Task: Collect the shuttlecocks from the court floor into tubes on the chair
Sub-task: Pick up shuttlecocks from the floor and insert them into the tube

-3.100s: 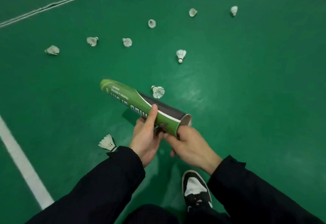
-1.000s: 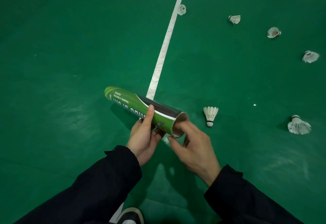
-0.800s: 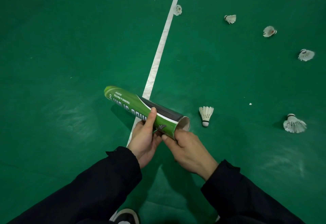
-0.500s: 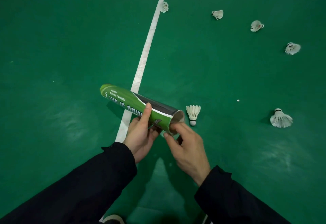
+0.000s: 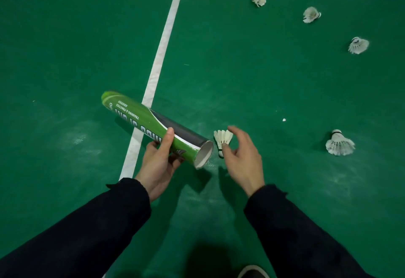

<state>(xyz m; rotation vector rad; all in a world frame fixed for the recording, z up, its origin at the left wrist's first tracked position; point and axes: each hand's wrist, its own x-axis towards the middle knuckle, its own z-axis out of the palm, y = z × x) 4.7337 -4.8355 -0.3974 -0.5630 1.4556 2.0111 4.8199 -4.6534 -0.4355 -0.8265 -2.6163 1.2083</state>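
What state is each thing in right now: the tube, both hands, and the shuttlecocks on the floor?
Green tube: held tilted, near end open.
Left hand: gripping the tube.
Right hand: open, fingers around the nearest shuttlecock, not yet closed.
Nearest shuttlecock: on the floor, cork toward the person.
Five other shuttlecocks, e.g.: lying on the floor, untouched.

Tube [image 5: 153, 127] left of shuttlecock [image 5: 222, 139]; line [image 5: 162, 43] beneath tube.

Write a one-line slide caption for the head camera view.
Left hand holds a green tube while the open right hand reaches for a shuttlecock.
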